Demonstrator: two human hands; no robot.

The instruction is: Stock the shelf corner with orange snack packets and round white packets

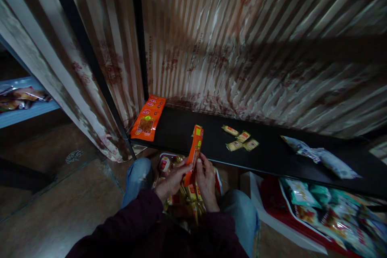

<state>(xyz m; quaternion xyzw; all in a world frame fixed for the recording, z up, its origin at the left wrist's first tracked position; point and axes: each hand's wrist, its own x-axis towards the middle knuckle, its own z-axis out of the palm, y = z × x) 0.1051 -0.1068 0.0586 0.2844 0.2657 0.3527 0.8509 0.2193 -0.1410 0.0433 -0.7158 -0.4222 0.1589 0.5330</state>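
An orange snack packet (196, 145) stands upright between my hands, turned nearly edge-on. My left hand (174, 178) grips its lower left side. On its right side, the thumb and fingers of my right hand (206, 175) close on the packet. Beneath my hands, between my knees, sits a container (219, 183) filled with small wrapped snacks (191, 193). Flat orange snack packets (146, 123) lie at the left end of the black shelf (178, 125). Several small yellow-wrapped snacks (242, 138) rest on the shelf to the right of my hands.
Farther right on the shelf lie white-and-blue packets (329, 159). Below it, a red and white box (272, 193) holds several bagged snacks (335, 213). Black metal posts (140, 36) and a patterned curtain (236, 40) border the shelf. A blue tray (30, 113) stands at far left.
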